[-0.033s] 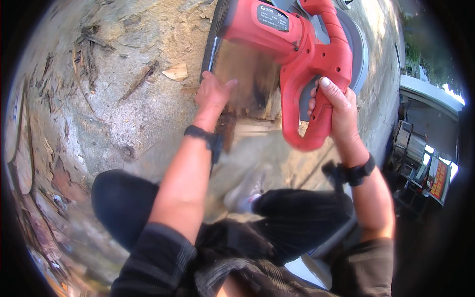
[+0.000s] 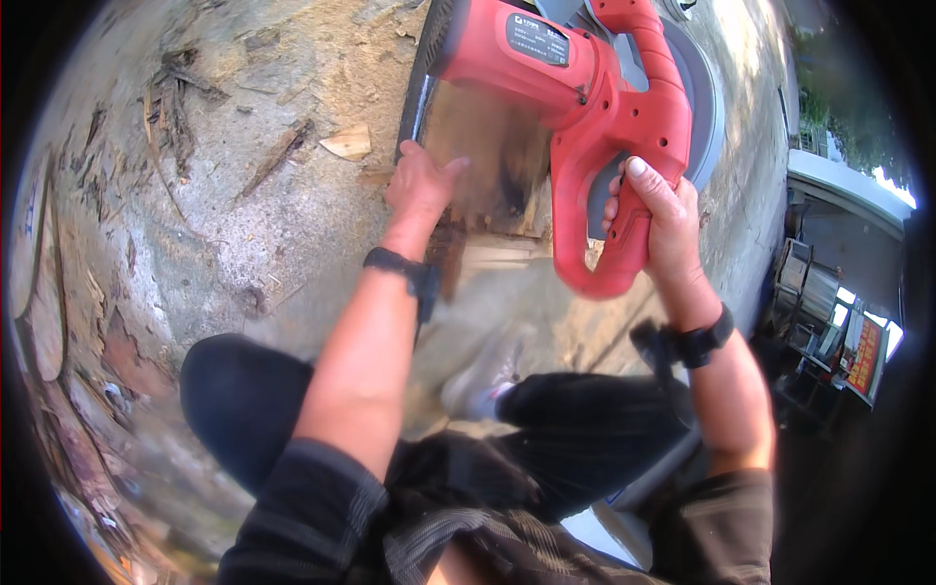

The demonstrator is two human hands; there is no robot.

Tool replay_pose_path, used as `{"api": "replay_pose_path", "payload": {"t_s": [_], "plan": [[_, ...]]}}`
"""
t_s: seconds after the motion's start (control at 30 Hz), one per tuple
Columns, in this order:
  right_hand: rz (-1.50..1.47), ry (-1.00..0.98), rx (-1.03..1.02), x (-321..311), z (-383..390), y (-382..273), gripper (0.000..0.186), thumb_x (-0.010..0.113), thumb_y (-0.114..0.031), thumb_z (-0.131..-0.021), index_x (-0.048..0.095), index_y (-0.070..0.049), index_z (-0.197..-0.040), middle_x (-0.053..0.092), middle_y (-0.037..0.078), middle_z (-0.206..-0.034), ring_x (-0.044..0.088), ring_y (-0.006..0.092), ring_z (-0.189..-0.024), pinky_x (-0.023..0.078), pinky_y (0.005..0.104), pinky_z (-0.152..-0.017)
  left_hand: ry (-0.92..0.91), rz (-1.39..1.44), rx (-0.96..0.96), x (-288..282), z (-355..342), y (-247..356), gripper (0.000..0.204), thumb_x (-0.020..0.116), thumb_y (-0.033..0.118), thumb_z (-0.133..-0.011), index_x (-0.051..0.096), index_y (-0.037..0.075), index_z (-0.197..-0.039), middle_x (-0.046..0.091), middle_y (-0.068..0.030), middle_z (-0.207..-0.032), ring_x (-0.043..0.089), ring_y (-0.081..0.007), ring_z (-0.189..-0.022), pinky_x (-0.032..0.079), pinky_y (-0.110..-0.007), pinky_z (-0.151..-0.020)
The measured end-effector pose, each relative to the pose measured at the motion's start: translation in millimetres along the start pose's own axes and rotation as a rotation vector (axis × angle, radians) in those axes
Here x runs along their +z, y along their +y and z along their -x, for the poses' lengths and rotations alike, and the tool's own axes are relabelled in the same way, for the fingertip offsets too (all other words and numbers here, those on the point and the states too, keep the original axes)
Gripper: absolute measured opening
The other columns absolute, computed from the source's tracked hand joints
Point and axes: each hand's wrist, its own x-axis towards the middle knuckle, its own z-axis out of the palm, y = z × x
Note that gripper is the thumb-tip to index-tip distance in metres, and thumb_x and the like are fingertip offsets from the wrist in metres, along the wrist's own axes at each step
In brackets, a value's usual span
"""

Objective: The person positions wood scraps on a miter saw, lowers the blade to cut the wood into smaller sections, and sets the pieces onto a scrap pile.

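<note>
My right hand (image 2: 668,210) is wrapped round the rear handle of a red cut-off saw (image 2: 595,97), thumb on top. The saw's grey round guard (image 2: 710,97) shows to the right of the handle. Under the motor body lies a brown piece of wood (image 2: 492,146), its far part hidden by the saw. My left hand (image 2: 421,183) is closed over the wood's left edge, thumb toward the right, beside a dark metal bar (image 2: 417,107). The undersides of its fingers are hidden.
Wood scraps and bark (image 2: 278,161) litter the dusty ground, with a pale chip (image 2: 348,143) left of my left hand. My shoe (image 2: 483,385) and bent knees are close below the wood. A metal rack with gear (image 2: 819,292) stands at the far right.
My right hand and the saw's handle have shifted very slightly left and toward me. My left hand has kept its place on the wood.
</note>
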Motion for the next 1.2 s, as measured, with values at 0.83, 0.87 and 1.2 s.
{"api": "replay_pose_path", "payload": {"t_s": [0.83,0.87,1.2], "plan": [[-0.108,0.027,-0.163,24,-2,63,0.020,0.064,-0.016,-0.084,0.057,0.002,-0.085,0.059,0.009,-0.070,0.059,0.0167,-0.056,0.049,0.0287,-0.051,-0.001,-0.119,0.108,7,-15,-14,0.079,0.066,0.054,-0.075,0.039,-0.007,-0.118,0.060,-0.0259,-0.109,0.057,-0.0386,-0.105,0.045,-0.045,-0.088],[-0.035,0.026,-0.143,17,-2,42,0.024,0.064,-0.021,-0.084,0.058,0.002,-0.085,0.059,0.009,-0.069,0.058,0.0165,-0.054,0.049,0.0289,-0.051,-0.019,-0.135,0.102,2,-13,-14,0.077,0.065,0.053,-0.076,0.039,-0.007,-0.118,0.060,-0.0261,-0.109,0.057,-0.0387,-0.105,0.045,-0.044,-0.088],[-0.267,-0.205,0.122,-34,-20,-122,0.036,0.057,-0.027,-0.087,0.049,0.004,-0.105,0.061,0.011,-0.069,0.060,0.0162,-0.050,0.053,0.0250,-0.045,-0.177,-0.189,0.203,-18,-19,-7,0.067,0.059,0.048,-0.084,0.045,-0.011,-0.112,0.060,-0.0308,-0.104,0.056,-0.0416,-0.105,0.043,-0.043,-0.089]]}}
